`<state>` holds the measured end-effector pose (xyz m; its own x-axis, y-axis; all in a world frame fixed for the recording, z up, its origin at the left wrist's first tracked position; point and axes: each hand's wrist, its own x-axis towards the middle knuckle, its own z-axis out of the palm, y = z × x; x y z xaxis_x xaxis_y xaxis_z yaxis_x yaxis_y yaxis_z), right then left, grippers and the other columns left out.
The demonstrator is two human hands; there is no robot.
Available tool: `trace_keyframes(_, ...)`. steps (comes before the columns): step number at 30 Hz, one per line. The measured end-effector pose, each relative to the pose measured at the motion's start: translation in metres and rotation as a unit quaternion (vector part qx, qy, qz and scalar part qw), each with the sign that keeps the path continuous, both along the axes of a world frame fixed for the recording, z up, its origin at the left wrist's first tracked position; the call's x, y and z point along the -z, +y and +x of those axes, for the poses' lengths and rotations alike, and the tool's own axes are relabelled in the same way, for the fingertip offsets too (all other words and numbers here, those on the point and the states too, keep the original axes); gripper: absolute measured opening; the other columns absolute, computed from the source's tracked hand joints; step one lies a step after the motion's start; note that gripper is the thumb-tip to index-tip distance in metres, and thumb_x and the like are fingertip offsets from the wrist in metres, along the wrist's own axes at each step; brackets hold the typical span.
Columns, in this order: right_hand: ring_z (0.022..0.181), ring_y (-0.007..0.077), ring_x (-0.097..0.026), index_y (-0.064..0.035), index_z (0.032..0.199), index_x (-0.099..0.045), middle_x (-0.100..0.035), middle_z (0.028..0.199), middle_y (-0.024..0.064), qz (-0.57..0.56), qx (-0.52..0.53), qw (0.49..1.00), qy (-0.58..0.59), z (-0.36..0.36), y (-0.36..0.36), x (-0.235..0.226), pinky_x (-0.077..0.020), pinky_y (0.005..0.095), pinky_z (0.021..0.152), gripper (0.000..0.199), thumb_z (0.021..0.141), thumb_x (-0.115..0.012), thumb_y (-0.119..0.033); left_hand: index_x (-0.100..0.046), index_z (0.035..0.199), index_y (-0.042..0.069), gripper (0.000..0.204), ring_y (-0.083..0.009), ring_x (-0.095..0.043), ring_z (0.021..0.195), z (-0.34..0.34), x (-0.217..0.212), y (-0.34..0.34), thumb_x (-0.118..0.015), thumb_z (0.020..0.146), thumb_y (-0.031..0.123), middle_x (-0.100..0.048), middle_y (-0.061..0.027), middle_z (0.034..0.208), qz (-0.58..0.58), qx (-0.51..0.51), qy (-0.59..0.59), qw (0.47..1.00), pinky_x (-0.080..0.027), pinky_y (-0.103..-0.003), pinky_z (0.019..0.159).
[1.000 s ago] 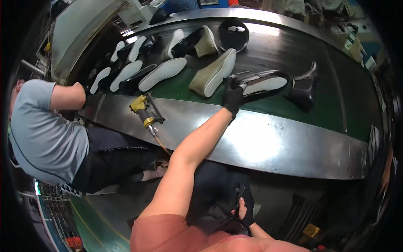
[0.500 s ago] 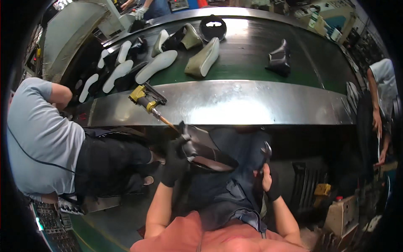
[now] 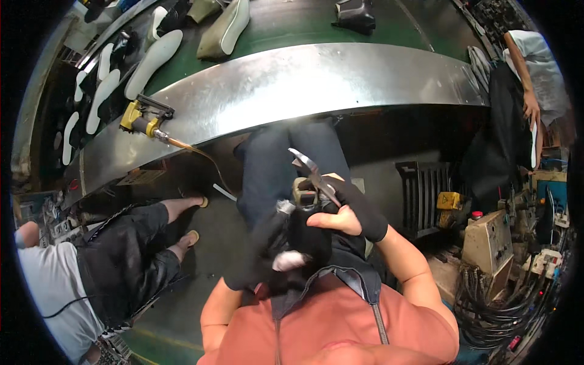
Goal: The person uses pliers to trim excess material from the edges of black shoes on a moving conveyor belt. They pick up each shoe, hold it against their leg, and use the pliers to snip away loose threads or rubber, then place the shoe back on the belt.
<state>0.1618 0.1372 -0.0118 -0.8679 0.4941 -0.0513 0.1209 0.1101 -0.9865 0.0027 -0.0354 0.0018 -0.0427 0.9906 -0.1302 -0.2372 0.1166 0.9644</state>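
A black shoe upper (image 3: 311, 234) on an olive last (image 3: 304, 193) is held upright near my chest, its olive end up. My left hand (image 3: 261, 258), in a black fingerless glove, is closed around its lower left side; motion blurs the fingers. Gripped in my right hand (image 3: 348, 216), also in a black fingerless glove, are metal pincers (image 3: 311, 170). Their curved head points up and away from me, just above the olive end of the last. I cannot tell whether the jaws touch the shoe.
Ahead runs a metal-edged bench (image 3: 304, 70) with a green belt, holding several white-soled lasts (image 3: 153, 64) and a dark boot (image 3: 354, 16). A yellow nail gun (image 3: 146, 120) with its hose lies on the edge. People stand left (image 3: 55, 267) and right (image 3: 538, 79). A control box (image 3: 488, 243) stands right.
The shoe has come closer to my chest and been turned upright. My right hand has moved left with the pincers, over the shoe. The view has tilted down and turned right.
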Motion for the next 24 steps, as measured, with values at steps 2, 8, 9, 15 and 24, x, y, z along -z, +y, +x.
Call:
trace_keyframes(2, 0.110, 0.0275, -0.056, -0.0076, 0.117, -0.064, -0.060, 0.115, 0.0130, 0.075, -0.020, 0.997, -0.020, -0.006, -0.002, 0.000, -0.0430, 0.0361, 0.095, 0.054, 0.073, -0.079, -0.036, -0.051, 0.132, 0.003, 0.065, -0.0314, -0.055, 0.119, -0.019, 0.007, 0.011, -0.078, 0.074, 0.015, -0.056, -0.0174, 0.128, 0.115, -0.075, 0.379, 0.915, -0.042, -0.040, 0.100)
trace_keyframes(8, 0.117, 0.0323, -0.050, -0.0082, 0.128, -0.056, -0.056, 0.123, 0.0144, 0.048, -0.022, 0.998, 0.022, -0.010, -0.008, 0.006, -0.0409, 0.0408, 0.098, 0.069, 0.070, -0.080, -0.035, -0.069, 0.105, 0.006, 0.032, -0.0327, -0.060, 0.106, -0.035, 0.003, 0.039, -0.075, 0.074, 0.011, -0.065, -0.0124, 0.108, 0.102, 0.000, 0.295, 0.950, -0.048, -0.042, 0.091)
trace_keyframes(9, 0.117, 0.0321, -0.050, -0.0088, 0.128, -0.056, -0.055, 0.124, 0.0145, 0.041, -0.011, 0.999, 0.021, -0.008, -0.011, 0.003, -0.0408, 0.0409, 0.098, 0.069, 0.069, -0.080, -0.035, -0.069, 0.104, 0.007, 0.032, -0.0331, -0.061, 0.104, -0.030, 0.002, 0.038, -0.075, 0.073, 0.011, -0.066, -0.0123, 0.106, 0.097, -0.005, 0.312, 0.945, -0.049, -0.042, 0.090)
trace_keyframes(15, 0.102, 0.0275, -0.059, -0.0049, 0.114, -0.064, -0.060, 0.108, 0.0125, 0.104, 0.010, 0.994, -0.020, -0.004, -0.022, 0.002, -0.0456, 0.0350, 0.089, 0.054, 0.068, -0.083, -0.025, -0.069, 0.100, 0.006, 0.021, -0.0295, -0.065, 0.097, -0.002, -0.001, 0.043, -0.067, 0.081, 0.014, -0.068, -0.0130, 0.102, -0.047, -0.095, 0.218, 0.970, -0.051, -0.036, 0.083)
trace_keyframes(24, 0.097, 0.0293, -0.060, -0.0066, 0.116, -0.063, -0.063, 0.105, 0.0149, -0.008, 0.061, 0.998, -0.023, -0.004, -0.016, 0.010, -0.0471, 0.0347, 0.086, 0.045, 0.077, -0.076, -0.026, -0.067, 0.106, 0.000, 0.022, -0.0153, -0.064, 0.090, -0.018, 0.002, 0.072, -0.064, 0.087, 0.011, -0.069, -0.0107, 0.099, -0.094, -0.031, 0.181, 0.978, -0.051, -0.031, 0.080)
